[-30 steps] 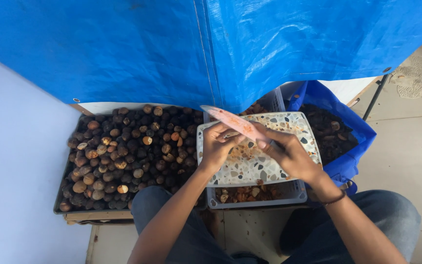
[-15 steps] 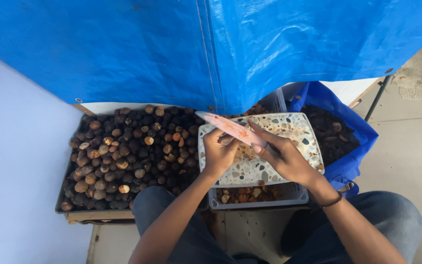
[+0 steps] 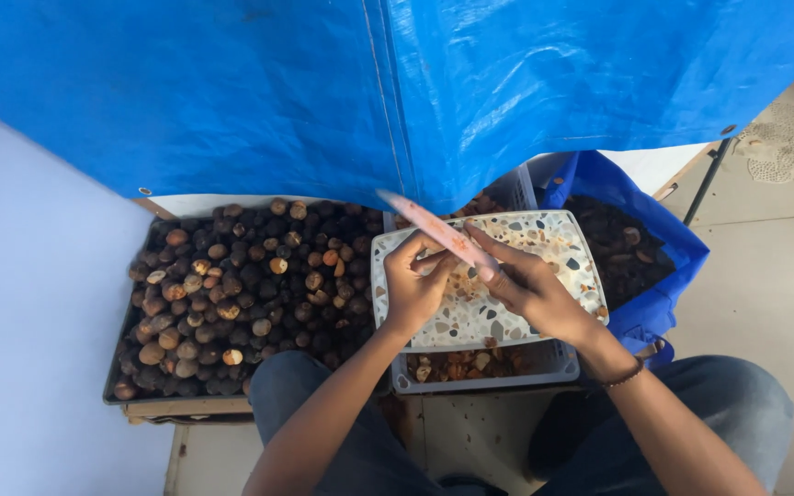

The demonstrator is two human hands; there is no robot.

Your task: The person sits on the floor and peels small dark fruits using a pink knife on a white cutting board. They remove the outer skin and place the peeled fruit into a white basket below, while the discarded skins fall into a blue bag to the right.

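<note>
- Over the speckled slab [image 3: 544, 241]: left hand [image 3: 413, 285] closed on a small nut, hidden inside the grip.
- Right hand [image 3: 530, 287] closed on knife [image 3: 438, 230], blade at nut.
- Step in hand: likely cutting; steady pressure needed.
- Beside: tray of brown nuts [image 3: 232, 294].

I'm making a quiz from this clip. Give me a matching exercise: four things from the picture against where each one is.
Things:
1. knife
2. speckled board
3. tray of brown nuts
4. blue bag

Places:
a. left of the white basket
b. held in the right hand, across from the left hand
c. right of the basket
d. on top of the basket

Pairs: 1-b, 2-d, 3-a, 4-c
</note>
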